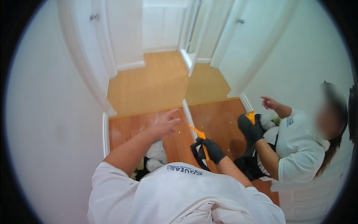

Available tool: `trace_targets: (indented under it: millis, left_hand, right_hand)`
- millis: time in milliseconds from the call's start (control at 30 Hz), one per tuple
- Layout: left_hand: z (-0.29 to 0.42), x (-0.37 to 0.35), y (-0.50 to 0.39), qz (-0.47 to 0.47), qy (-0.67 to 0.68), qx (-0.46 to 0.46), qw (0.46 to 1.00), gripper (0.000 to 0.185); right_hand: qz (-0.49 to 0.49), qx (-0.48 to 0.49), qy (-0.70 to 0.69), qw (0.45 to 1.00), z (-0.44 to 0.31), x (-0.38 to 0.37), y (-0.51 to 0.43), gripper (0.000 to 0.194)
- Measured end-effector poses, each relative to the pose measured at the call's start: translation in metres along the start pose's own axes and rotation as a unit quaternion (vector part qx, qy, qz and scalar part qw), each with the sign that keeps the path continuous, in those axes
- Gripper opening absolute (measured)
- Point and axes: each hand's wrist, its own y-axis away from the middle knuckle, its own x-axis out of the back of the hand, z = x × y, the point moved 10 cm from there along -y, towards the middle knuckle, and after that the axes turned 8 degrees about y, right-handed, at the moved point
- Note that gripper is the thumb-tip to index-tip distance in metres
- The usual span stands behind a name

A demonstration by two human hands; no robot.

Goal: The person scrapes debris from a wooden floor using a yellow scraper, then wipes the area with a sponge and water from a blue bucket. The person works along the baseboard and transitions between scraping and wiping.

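Note:
My left hand (167, 123) is bare and reaches forward over the wood floor, fingers apart, holding nothing. My right hand (213, 149), in a dark glove, grips a yellow plastic scraper-like tool (199, 132) beside the white bottom rail (190, 119) of a mirror panel. A black strap or loose glove (198, 159) hangs by that hand; which it is, I cannot tell. The mirror on the right reflects me, with the reflected yellow tool (251, 117) near a dark shape at the knee.
Whitish bundled material (156, 153), perhaps a bag, lies below my left forearm. Small white bits dot the reddish wood floor (174, 142). Lighter flooring (145, 86) begins past a threshold strip. A wall with white baseboard (105, 134) stands left; a door with a metal handle (94, 17) is farther ahead.

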Motion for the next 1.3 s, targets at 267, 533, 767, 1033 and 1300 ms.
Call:
trace_targets:
  millis: [267, 533, 767, 1033, 1300]
  left_hand:
    - [-0.152, 0.137, -0.098, 0.171, 0.056, 0.018, 0.984, 0.063]
    - [-0.241, 0.135, -0.123, 0.046, 0.010, 0.133, 0.990, 0.061]
    - [-0.226, 0.177, -0.091, 0.053, 0.005, 0.237, 0.970, 0.070]
    - [-0.117, 0.251, -0.016, 0.105, -0.009, 0.294, 0.950, 0.069]
    - [-0.012, 0.271, 0.052, 0.089, -0.449, 0.143, 0.877, 0.050]
  right_hand:
    - [-0.045, -0.224, 0.113, 0.967, 0.052, -0.043, -0.187, 0.034]
    - [0.093, -0.350, 0.027, 0.932, 0.146, -0.047, -0.209, 0.025]
    - [0.064, -0.380, 0.104, 0.917, 0.086, -0.074, -0.128, 0.027]
    - [0.009, -0.435, 0.245, 0.866, 0.020, -0.093, 0.040, 0.027]
    - [0.145, -0.298, 0.072, 0.941, 0.122, -0.111, 0.268, 0.026]
